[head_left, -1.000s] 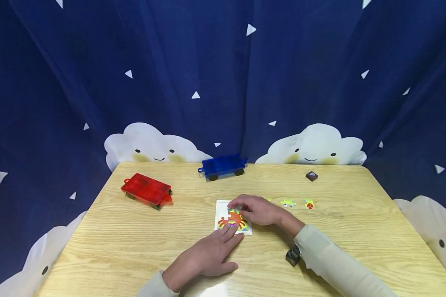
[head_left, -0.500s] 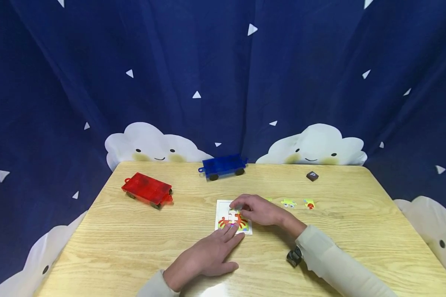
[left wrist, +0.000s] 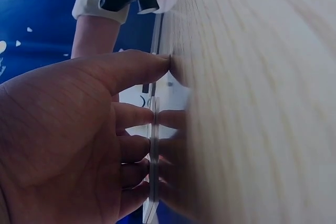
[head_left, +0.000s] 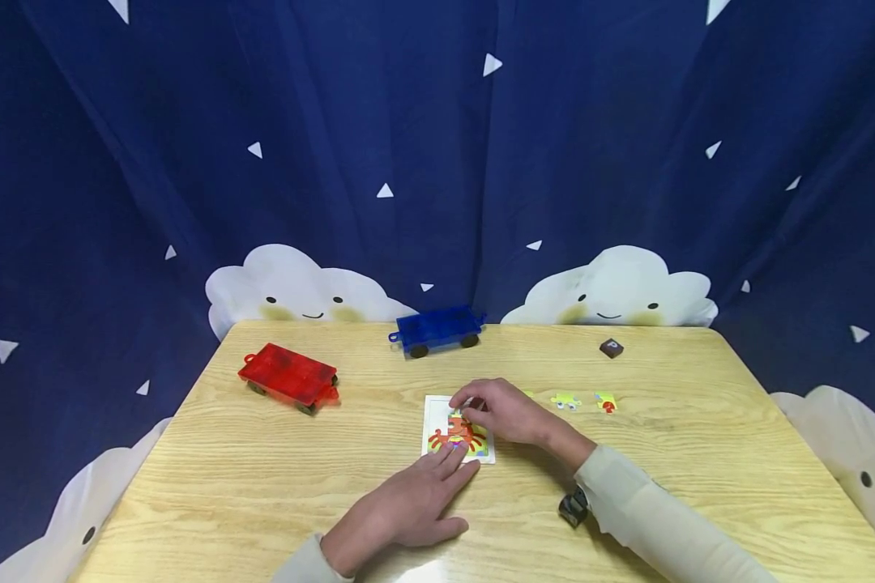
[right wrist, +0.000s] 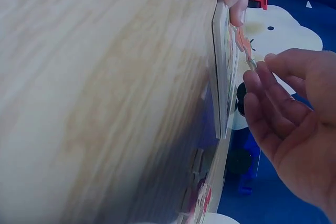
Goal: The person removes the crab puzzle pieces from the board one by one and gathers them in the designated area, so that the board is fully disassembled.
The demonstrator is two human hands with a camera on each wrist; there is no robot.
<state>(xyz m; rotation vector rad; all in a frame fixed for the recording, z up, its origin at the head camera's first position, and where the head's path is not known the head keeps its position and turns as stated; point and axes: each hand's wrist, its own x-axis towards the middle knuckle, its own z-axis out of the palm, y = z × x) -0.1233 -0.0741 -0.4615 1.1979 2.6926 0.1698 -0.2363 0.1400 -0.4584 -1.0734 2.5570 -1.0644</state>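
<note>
My right hand (head_left: 506, 413) hovers over the right side of a small white-framed jigsaw board (head_left: 436, 409) with a crab picture. Between thumb and fingertips it pinches an orange puzzle piece (right wrist: 243, 41), which is tilted over the board in the right wrist view. In the head view the same orange shape lies over the middle of the picture. My left hand (head_left: 419, 502) is palm down, its outstretched fingertips on the board's near edge. The left wrist view shows those fingers (left wrist: 134, 148) along the board's edge and the thumb touching the table.
Right of the board lie loose puzzle pieces, one with eyes (head_left: 566, 402) and one with a red claw (head_left: 605, 402). A red toy wagon (head_left: 289, 374) stands at left, a blue one (head_left: 439, 329) at the back. A small dark tile (head_left: 612, 347) lies back right.
The pinched piece has shifted slightly left over the picture; its face looked whitish half a second ago and is orange now. The left hand stays in place.
</note>
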